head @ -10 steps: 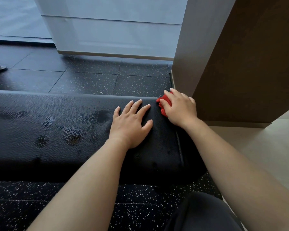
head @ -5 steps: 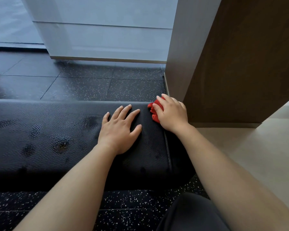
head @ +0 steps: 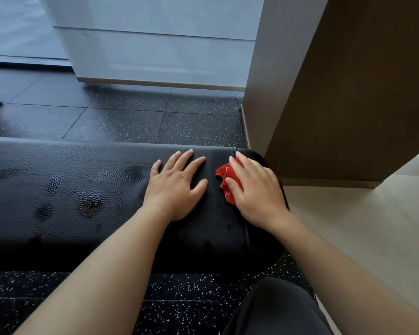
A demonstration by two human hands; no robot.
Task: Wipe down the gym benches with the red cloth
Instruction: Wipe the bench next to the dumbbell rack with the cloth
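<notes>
A black padded gym bench (head: pixel 65 189) runs across the view, with damp streaks and patches on its textured top. The red cloth (head: pixel 226 181) lies bunched on the bench's right end. My right hand (head: pixel 257 189) presses down on it with fingers stretched out, covering most of it. Just to the left, my left hand (head: pixel 176 187) rests flat on the bench top with fingers spread.
Black speckled rubber floor tiles (head: pixel 155 122) surround the bench. A brown panel wall (head: pixel 361 93) stands right beside the bench's right end, with a pale floor (head: pixel 361 226) below it. A white wall base (head: pixel 155 56) lies beyond. My dark-clothed knee (head: pixel 276 310) is at the bottom.
My right hand has slid the red cloth from the far right corner of the bench toward me along its end. My left hand has stayed flat on the bench.
</notes>
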